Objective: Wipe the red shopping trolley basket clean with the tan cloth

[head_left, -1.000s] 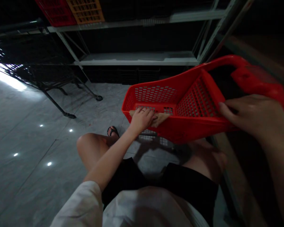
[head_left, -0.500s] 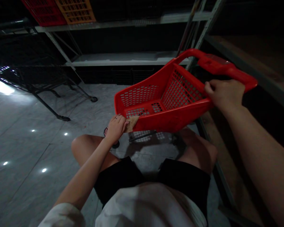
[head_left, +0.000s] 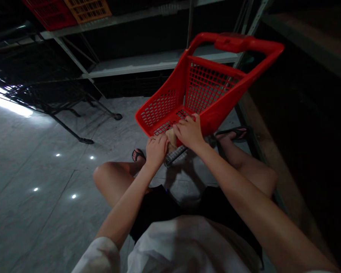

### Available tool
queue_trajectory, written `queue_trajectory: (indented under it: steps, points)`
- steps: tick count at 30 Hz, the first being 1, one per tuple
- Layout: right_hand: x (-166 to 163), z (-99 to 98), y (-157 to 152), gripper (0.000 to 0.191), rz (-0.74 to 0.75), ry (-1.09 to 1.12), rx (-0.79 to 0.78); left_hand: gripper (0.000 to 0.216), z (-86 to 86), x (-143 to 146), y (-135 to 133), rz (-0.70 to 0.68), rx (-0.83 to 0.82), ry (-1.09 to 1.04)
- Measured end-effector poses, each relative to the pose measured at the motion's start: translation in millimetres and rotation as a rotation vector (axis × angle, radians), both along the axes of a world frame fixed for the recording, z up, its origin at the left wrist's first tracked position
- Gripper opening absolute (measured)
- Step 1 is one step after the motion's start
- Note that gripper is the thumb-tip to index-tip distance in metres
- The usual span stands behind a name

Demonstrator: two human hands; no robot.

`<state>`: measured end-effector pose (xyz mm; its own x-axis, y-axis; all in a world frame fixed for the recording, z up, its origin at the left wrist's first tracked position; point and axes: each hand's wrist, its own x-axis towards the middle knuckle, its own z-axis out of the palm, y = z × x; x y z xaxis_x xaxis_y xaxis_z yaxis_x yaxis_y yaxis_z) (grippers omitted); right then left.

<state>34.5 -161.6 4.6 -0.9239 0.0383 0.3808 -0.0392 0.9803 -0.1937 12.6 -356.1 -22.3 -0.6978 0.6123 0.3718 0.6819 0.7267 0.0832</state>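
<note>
At the near rim of the red cart (head_left: 216, 120), a tan cloth (head_left: 171, 138) is held by the curled left hand (head_left: 157, 149) and touched by the half-curled right hand (head_left: 190, 131), whose grip cannot be told. Probably soft and light, it is best pinched by an edge.

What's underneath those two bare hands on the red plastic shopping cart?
A small tan cloth shows between left hand and right hand, at the cart's near rim; whatever their palms cover is hidden.

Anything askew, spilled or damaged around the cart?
Nothing stands out: the red cart looks upright, no spill shows, and the tan cloth lies between left hand and right hand. Too dark to judge fine damage.
</note>
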Motion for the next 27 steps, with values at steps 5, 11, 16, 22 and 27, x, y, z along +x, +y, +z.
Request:
queue_trajectory:
  steps: [5, 11, 16, 22, 27]
  points:
    - [-5.7, 0.7, 10.1, 0.050, 0.091, -0.042, -0.060, 0.032, 1.2, -12.2, -27.1, -0.259, 0.021, -0.066]
    - [-12.5, 0.3, 27.9, 0.048, 0.130, -0.058, -0.100, 0.034, 9.8, -47.5, -75.8, -0.318, 0.001, -0.119]
    - [-16.9, 1.2, 31.2, 0.049, 0.125, -0.091, -0.106, 0.044, 16.7, -107.5, -102.5, -0.154, 0.108, -0.117]
    - [-24.2, -3.6, 41.4, 0.046, 0.061, -0.123, -0.107, 0.037, 1.5, -49.9, -43.4, -0.074, 0.190, -0.127]
    - [-16.8, -5.9, 66.9, 0.042, 0.013, -0.130, -0.055, 0.040, -14.2, 44.5, 38.0, -0.142, 0.299, -0.105]
